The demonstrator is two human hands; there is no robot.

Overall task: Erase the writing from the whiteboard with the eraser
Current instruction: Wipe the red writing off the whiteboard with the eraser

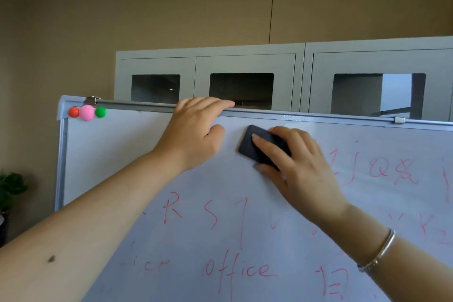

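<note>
The whiteboard (117, 154) fills the lower part of the view, tilted, with red writing (235, 270) across its middle, right and bottom. Its upper left area is blank. My right hand (299, 169) presses a dark rectangular eraser (255, 144) flat against the board just under the top rail; my fingers cover the eraser's right half. My left hand (196, 135) grips the board's top edge, fingers hooked over the rail, thumb on the board face. A silver bracelet (380, 252) circles my right wrist.
Three round magnets, red (73, 112), pink (86, 113) and green (100, 112), stick at the board's top left corner. Grey metal cabinets (245, 64) with glass windows stand behind the board. A green plant (9, 186) shows at the left edge.
</note>
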